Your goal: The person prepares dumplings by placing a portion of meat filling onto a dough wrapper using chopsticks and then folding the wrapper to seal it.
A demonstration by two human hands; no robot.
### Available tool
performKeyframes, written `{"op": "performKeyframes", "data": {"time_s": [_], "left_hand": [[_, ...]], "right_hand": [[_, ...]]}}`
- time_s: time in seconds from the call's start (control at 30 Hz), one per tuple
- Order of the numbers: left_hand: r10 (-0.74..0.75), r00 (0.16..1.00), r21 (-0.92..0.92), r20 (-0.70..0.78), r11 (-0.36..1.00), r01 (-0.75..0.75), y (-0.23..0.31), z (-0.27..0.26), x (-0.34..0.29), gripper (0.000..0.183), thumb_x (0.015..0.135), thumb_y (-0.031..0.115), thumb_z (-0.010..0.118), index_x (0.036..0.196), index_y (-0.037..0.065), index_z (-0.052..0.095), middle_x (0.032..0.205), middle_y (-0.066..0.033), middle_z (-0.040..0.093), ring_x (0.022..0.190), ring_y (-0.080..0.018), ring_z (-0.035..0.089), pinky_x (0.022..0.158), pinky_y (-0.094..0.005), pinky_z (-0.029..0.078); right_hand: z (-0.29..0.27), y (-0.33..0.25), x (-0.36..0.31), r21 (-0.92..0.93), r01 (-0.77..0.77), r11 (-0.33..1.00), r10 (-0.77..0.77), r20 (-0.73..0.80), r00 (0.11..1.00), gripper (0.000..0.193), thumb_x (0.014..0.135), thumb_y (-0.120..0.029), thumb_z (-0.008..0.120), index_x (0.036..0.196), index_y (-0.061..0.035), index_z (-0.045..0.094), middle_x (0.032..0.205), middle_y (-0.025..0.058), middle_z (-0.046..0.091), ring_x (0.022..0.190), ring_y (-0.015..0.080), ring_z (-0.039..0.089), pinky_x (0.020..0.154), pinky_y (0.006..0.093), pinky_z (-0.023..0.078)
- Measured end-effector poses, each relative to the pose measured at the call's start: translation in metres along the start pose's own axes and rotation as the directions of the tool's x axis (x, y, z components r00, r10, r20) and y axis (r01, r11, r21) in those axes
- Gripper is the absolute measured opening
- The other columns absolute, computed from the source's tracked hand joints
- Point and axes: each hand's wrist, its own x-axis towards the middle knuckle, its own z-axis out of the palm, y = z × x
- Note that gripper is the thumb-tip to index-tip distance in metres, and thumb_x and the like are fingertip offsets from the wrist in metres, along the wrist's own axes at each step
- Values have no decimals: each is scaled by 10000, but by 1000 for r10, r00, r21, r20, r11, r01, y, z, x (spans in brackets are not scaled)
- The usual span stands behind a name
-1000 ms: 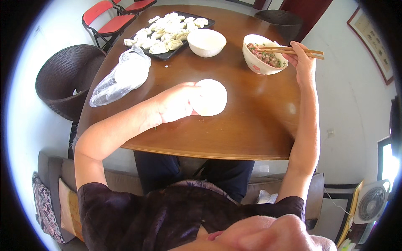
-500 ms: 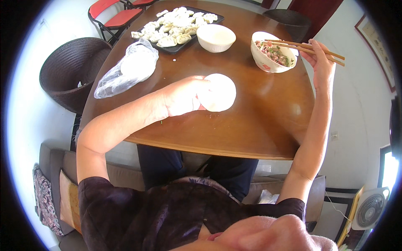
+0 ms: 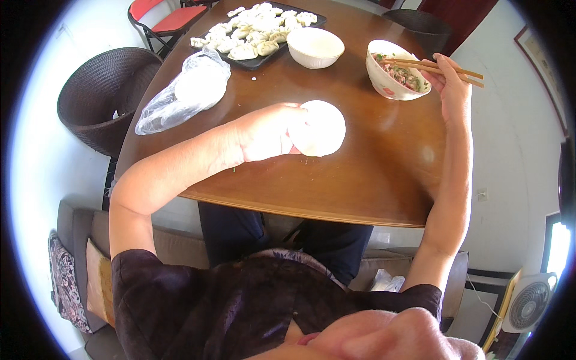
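Observation:
A round white dumpling wrapper (image 3: pixel 323 128) lies across the fingers of my left hand (image 3: pixel 270 133), held above the table's near half. My right hand (image 3: pixel 451 84) grips a pair of wooden chopsticks (image 3: pixel 465 76). Their tips reach into the meat and green filling (image 3: pixel 401 75) in a white bowl with a red flower pattern (image 3: pixel 389 92), to the right. At the back left, a black tray (image 3: pixel 255 63) carries many folded dumplings (image 3: pixel 245 51). A clear plastic bag (image 3: pixel 157 117) with a stack of white wrappers (image 3: pixel 201 83) rests left of my left hand.
A plain white bowl (image 3: pixel 315 49) stands between the tray and the filling bowl on the brown wooden table (image 3: pixel 384 174). Dark woven chairs (image 3: pixel 90 96) flank the table. A red folding chair (image 3: pixel 177 21) is at the far left.
My right hand has moved slightly left, bringing the chopsticks lower and further into the filling. The left hand keeps its hold on the wrapper; the whole view has shifted a little.

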Motion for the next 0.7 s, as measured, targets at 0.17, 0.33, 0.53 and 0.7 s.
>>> {"op": "performKeyframes", "data": {"time_s": [0.17, 0.33, 0.53, 0.7], "left_hand": [[-14, 999, -41, -35, 999, 12, 1, 2, 1, 377, 944, 185, 533, 1262, -18, 526, 1222, -145, 624, 1095, -232, 635, 961, -398, 516], [-7, 999, -23, -45, 1000, 6, 4, 6, 3, 388, 936, 199, 537, 1247, -34, 532, 1213, -159, 623, 1096, -269, 633, 953, -432, 520], [31, 998, -162, -62, 986, -41, 9, 6, 4, 425, 908, 136, 494, 1256, -107, 513, 1244, -253, 586, 1146, -376, 588, 1001, -509, 493], [81, 997, -268, -17, 960, -83, 8, -2, 6, 424, 891, 133, 493, 1214, -141, 514, 1275, -273, 558, 1145, -409, 580, 1022, -516, 480]], "right_hand": [[-9, -7, 4, 84, 7, 996, -2, -64, 998, 288, 950, -132, 600, 1098, 115, 612, 1048, 232, 664, 978, 284, 684, 900, 337, 581], [-22, -7, 8, 103, 5, 995, 2, -72, 997, 262, 945, -120, 606, 1072, 108, 621, 1043, 213, 660, 1005, 293, 675, 916, 352, 579], [-39, -1, 16, 197, 17, 980, 3, -104, 995, 227, 934, -97, 620, 1043, 101, 629, 1020, 178, 660, 1018, 299, 669, 925, 362, 578], [-42, 0, 23, 307, -37, 951, 56, -54, 997, 263, 927, -92, 627, 1071, 127, 599, 1061, 212, 631, 1037, 319, 643, 929, 355, 572]]}}
